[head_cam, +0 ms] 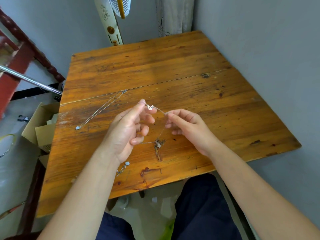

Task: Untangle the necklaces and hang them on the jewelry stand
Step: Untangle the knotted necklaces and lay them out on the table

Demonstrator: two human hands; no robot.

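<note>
**Necklace lot, worn wooden table: head view**

Writing: none legible on any item.

Surface and room: one scratched, orange-brown plank table (173, 70) set into a grey-walled corner; one standing fan (113, 19) behind its far edge; open cardboard boxes (43, 125) beside its left edge.

Count: one butterfly-pendant chain (150, 107), held up over the table centre; one tangled cluster with a flower charm (159, 143) on the wood below it, its chain running up toward the hands; one straightened necklace with a pale pendant (100, 110) lying apart at left; one small pale-stone piece (123, 168) near the front edge.

Hands: left hand (127, 130) pinched the chain at its fingertips; right hand (188, 126) pinched the same chain, butterfly between them.
</note>
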